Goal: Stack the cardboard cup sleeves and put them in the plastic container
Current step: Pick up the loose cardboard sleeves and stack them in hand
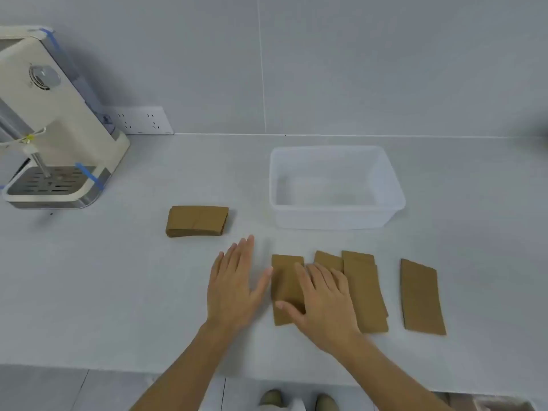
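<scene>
Several flat brown cardboard cup sleeves lie on the white counter. A neat stack of sleeves [197,221] sits to the left of the clear plastic container [394,185], which holds nothing. My right hand [323,298] rests flat on a loose sleeve [286,280], fingers spread, its thumb on the cardboard. My left hand [234,283] lies open on the counter just left of that sleeve, thumb touching its edge. Overlapping sleeves [364,292] lie right of my right hand, and a single sleeve [422,296] lies farther right.
A cream coffee machine [50,120] with blue tape stands at the far left against the wall, beside a wall socket strip [142,120]. The counter's front edge runs near the bottom, with shoes visible on the floor below.
</scene>
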Action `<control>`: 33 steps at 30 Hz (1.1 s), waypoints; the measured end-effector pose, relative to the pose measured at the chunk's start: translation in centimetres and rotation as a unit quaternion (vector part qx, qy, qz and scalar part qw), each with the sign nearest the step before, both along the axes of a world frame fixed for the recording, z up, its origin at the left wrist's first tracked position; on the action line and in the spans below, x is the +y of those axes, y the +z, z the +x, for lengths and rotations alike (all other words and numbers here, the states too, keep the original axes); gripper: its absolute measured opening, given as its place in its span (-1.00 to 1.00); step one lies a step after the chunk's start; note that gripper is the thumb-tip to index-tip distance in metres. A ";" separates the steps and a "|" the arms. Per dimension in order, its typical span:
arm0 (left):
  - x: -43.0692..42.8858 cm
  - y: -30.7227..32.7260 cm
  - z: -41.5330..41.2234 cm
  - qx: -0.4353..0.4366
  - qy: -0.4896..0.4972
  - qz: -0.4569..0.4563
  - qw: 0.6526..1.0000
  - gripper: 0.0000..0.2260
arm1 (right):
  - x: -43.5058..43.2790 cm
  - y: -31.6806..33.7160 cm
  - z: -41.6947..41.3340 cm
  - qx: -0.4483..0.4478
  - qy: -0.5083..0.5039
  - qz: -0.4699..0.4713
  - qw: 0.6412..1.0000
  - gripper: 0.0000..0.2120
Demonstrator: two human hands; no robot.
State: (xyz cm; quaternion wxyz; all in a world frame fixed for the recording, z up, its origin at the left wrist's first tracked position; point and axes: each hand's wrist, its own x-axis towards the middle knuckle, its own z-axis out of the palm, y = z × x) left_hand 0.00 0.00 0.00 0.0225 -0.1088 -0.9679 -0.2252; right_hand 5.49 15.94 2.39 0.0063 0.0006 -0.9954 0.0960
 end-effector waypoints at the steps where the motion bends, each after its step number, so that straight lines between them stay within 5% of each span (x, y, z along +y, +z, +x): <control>1: -0.1 0.0 0.1 -0.005 0.001 0.010 1.000 -0.37 | -0.2 -0.3 0.0 0.007 -0.004 0.007 1.000 -0.34; 12: -0.9 -1.9 0.6 -0.029 -0.002 0.025 0.999 -0.34 | -2.7 -1.3 0.4 0.002 -0.042 0.035 0.999 -0.35; 16: -1.1 -2.1 0.5 -0.035 -0.006 0.038 0.999 -0.29 | -3.4 -1.1 0.3 0.017 -0.050 -0.016 0.998 -0.43; 23: -1.3 -1.1 0.1 -0.061 -0.007 0.090 0.994 -0.34 | -3.2 -1.0 -0.3 -0.047 -0.078 -0.135 0.987 -0.30; 27: -1.1 0.1 -0.1 -0.101 0.004 0.190 0.977 -0.37 | -3.0 0.4 -1.4 -0.085 -0.143 -0.293 0.942 -0.26; 33: 0.0 2.3 -0.4 -0.205 -0.016 0.372 0.905 -0.58 | -3.0 1.8 -2.0 -0.122 -0.186 -0.528 0.819 -0.33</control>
